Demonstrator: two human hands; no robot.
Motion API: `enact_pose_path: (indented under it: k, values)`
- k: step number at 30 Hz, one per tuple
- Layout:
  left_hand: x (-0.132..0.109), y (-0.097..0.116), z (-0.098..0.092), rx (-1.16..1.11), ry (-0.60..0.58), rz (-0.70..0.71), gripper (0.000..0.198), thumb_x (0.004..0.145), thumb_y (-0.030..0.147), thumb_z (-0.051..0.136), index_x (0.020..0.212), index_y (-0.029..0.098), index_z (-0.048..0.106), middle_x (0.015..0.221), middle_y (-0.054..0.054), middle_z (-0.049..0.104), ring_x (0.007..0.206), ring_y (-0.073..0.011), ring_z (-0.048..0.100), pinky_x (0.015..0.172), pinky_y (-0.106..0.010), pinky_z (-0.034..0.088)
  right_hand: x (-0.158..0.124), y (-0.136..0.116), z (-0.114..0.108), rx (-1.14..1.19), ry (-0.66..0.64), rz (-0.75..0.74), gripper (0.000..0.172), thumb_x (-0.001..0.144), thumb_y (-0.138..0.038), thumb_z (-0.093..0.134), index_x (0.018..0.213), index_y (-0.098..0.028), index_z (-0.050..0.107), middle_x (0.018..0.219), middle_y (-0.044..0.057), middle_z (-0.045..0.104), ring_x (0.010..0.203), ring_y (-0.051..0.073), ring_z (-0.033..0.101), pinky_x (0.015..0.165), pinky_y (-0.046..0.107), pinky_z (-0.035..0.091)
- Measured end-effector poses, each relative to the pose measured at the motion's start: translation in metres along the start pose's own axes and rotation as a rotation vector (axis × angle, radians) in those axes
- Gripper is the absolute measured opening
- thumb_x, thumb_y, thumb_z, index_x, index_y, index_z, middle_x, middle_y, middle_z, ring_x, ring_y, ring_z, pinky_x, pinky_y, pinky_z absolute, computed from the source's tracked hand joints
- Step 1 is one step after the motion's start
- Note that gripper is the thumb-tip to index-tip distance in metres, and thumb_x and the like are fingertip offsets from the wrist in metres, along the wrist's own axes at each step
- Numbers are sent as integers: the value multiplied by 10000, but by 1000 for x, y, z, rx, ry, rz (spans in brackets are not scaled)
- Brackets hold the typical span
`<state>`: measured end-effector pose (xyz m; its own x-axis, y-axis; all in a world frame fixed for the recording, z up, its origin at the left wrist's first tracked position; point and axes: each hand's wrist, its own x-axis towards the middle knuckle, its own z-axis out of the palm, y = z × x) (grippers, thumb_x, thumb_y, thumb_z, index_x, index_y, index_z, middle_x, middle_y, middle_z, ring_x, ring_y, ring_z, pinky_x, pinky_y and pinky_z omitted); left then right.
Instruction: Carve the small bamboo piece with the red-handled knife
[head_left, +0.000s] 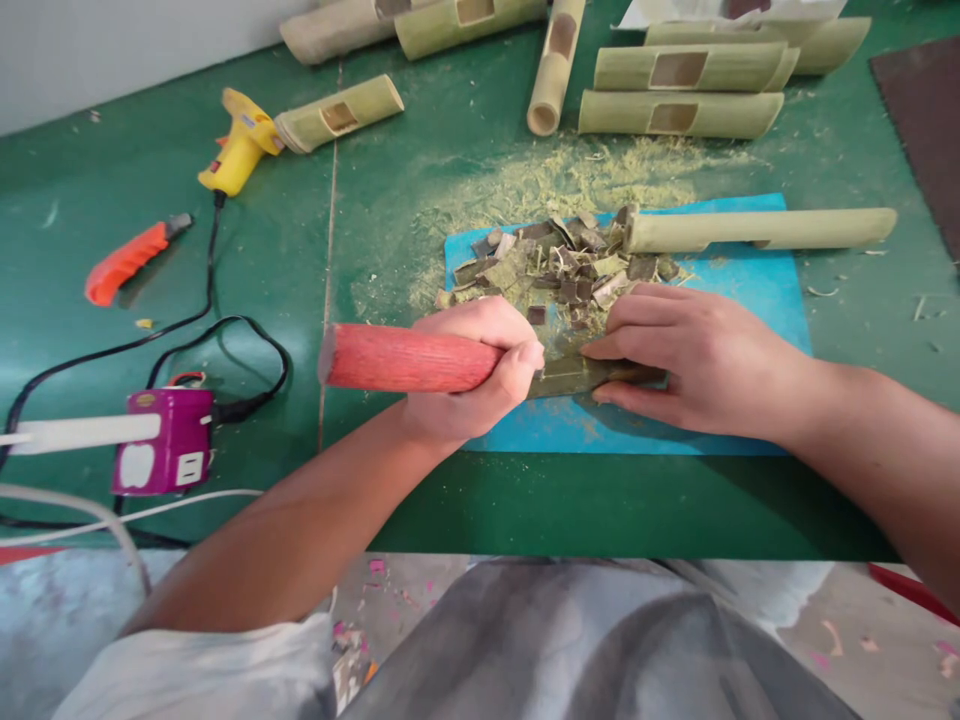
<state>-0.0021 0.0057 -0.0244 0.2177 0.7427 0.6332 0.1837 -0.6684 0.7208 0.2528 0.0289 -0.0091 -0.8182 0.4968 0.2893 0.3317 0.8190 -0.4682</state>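
Observation:
My left hand point(476, 365) is closed round the red wooden handle point(412, 360) of a tool whose blade end is hidden behind the fingers. Under that hand, a dark strip of bamboo point(570, 377) lies on the blue mat point(750, 350). Thumb and fingers of my right hand point(697, 355) grip the strip near its right end and hold it down. Just beyond both hands is a heap of bamboo chips point(562, 260) with pale shavings. A length of bamboo tube point(765, 229) rests across the mat's far edge, right of the heap.
Cut bamboo tubes with square openings point(679, 115) line the back of the green table point(420, 500). On the left are a yellow heat tool point(244, 145), an orange utility knife point(135, 262) and a purple power socket point(163, 440) with trailing cords. Sawdust point(555, 180) lies behind the mat.

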Motion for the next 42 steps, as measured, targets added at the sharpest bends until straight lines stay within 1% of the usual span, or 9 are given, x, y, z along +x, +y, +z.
enact_pose_path:
  k: [3, 6, 11, 15, 16, 21, 29, 38, 42]
  values:
    - [2, 1, -2, 26, -25, 14, 283, 995, 270, 717, 724, 190, 692, 699, 18, 748, 618, -80, 708, 629, -201, 584, -1, 0, -1, -1, -19, 19, 270, 1075, -341, 611, 1022, -161, 805, 925, 96, 689, 852, 252, 610, 770, 390, 486]
    - [3, 3, -3, 11, -53, 12, 286, 997, 299, 746, 734, 192, 705, 700, 14, 757, 625, -86, 720, 633, -200, 600, -1, -1, -2, 9, -36, 39, 257, 1070, -341, 612, 1028, -179, 807, 932, 97, 687, 860, 256, 614, 779, 393, 484]
    - [2, 2, -3, -35, -42, -14, 201, 958, 355, 828, 828, 212, 775, 809, -5, 818, 743, -128, 785, 707, -245, 643, 0, -2, -1, 14, -27, 36, 265, 1075, -340, 610, 1065, -164, 808, 905, 88, 679, 837, 252, 606, 768, 392, 483]
    - [0, -1, 0, -76, 41, -3, 289, 1014, 302, 728, 746, 196, 710, 705, 19, 746, 621, -88, 703, 602, -220, 581, -1, -1, -1, 18, -20, 30, 256, 1071, -339, 627, 1055, -158, 808, 905, 87, 684, 829, 241, 599, 766, 382, 474]
    - [0, -2, 1, -79, 45, -3, 296, 1012, 285, 723, 733, 192, 694, 687, 24, 731, 602, -81, 687, 588, -214, 570, -1, 0, -1, 25, -22, 31, 254, 1070, -340, 630, 1050, -162, 809, 911, 87, 687, 835, 240, 601, 769, 380, 472]
    - [1, -1, 1, -34, -1, 10, 293, 997, 260, 718, 717, 185, 676, 682, 24, 727, 598, -75, 680, 595, -206, 565, -1, 0, -1, 42, -36, 53, 233, 1064, -333, 625, 1040, -193, 808, 933, 85, 693, 860, 242, 607, 786, 381, 470]
    - [0, 1, -1, -24, -19, -1, 303, 996, 288, 719, 710, 193, 689, 680, 19, 743, 594, -88, 700, 607, -213, 582, -1, -1, -1, 35, -30, 50, 223, 1051, -329, 634, 1025, -190, 806, 938, 92, 701, 870, 247, 624, 773, 382, 487]
    - [4, 1, 2, 17, 6, 38, 356, 1019, 328, 704, 686, 208, 676, 657, 28, 739, 569, -83, 688, 577, -211, 576, 0, -1, -3, 26, -45, 57, 251, 1060, -343, 614, 1038, -182, 806, 937, 95, 698, 872, 250, 625, 778, 388, 500]
    - [5, 2, 1, 26, 3, 19, 365, 1013, 340, 711, 676, 204, 680, 654, 19, 743, 567, -92, 692, 574, -216, 582, 0, -1, -3, 31, -50, 54, 253, 1061, -336, 610, 1044, -175, 804, 936, 100, 700, 868, 253, 621, 778, 393, 502]
